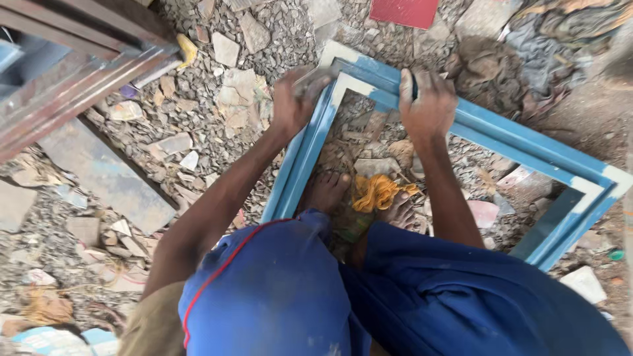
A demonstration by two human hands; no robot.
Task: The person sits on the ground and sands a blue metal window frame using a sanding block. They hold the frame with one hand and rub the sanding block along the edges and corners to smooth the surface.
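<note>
A blue-painted wooden frame (527, 142) with pale bare patches at its corners lies on rubble-strewn ground. My left hand (295, 99) is closed around a small greyish pad or block, pressed on the frame's left rail near the far corner. My right hand (427, 102) grips the frame's far rail just right of that corner. I squat in blue shorts with both bare feet (328, 190) inside the frame. A bundle of yellow string (376, 191) lies between my feet.
Broken stone chips and flat shards (227, 49) cover the ground. Dark reddish wooden beams (72, 72) cross the upper left. A grey slab (105, 175) lies left, a red board (403, 12) at top, crumpled cloth (547, 39) at upper right.
</note>
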